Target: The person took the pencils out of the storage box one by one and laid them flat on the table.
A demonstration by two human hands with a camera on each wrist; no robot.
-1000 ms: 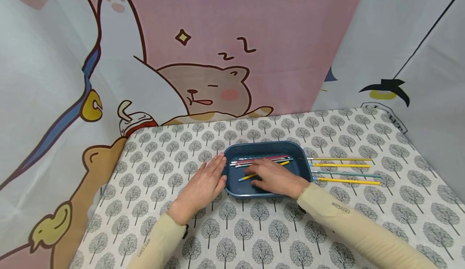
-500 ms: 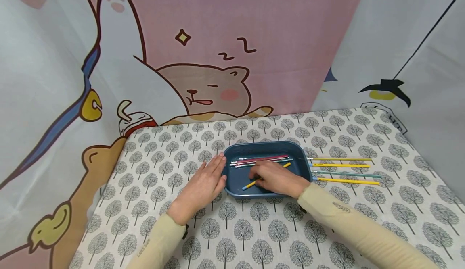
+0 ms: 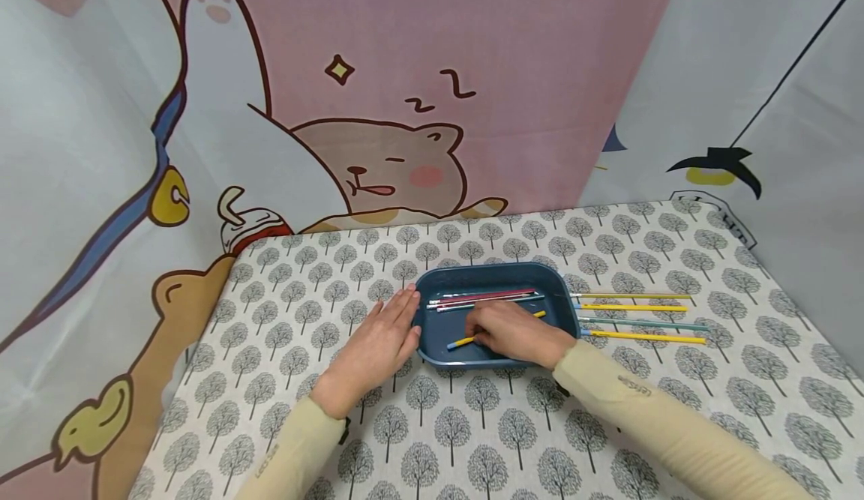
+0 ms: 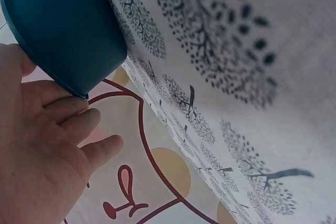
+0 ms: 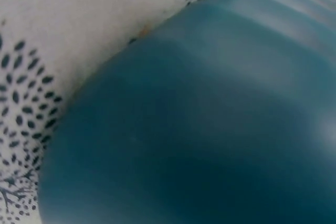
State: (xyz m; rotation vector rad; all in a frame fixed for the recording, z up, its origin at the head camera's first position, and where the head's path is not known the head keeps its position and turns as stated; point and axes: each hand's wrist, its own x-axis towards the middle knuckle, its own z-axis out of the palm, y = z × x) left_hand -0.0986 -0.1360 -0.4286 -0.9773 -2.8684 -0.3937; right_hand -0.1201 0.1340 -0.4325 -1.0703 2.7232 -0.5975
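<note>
A dark blue rectangular bin (image 3: pixel 466 366) sits on the cloth in the head view. Inside it, my right hand (image 3: pixel 513 330) pinches a yellow pencil with a blue end (image 3: pixel 462 342); the pencil's middle is hidden beneath the fingers. Several red and teal pencils (image 3: pixel 482 299) lie together along the bin's back side. My left hand (image 3: pixel 378 342) rests its fingers against the bin's left rim, and the left wrist view shows this hand (image 4: pixel 47 145) touching the edge of the bin (image 4: pixel 63 24). The right wrist view holds only the outer wall of the bin (image 5: pixel 210 129) and cloth.
Right of the bin, several pencils lie side by side on the tree-patterned tablecloth (image 3: pixel 459 425): a gold one (image 3: pixel 634 295), a yellow one (image 3: pixel 634 307), a teal one (image 3: pixel 648 324) and another yellow one (image 3: pixel 651 336). A cartoon-printed curtain (image 3: pixel 526 73) stands behind the table.
Under my right hand the yellow pencil has slid toward the bin's front side and turned to a flatter angle. The right fingers have curled in more. My left hand and the bin have stayed put.
</note>
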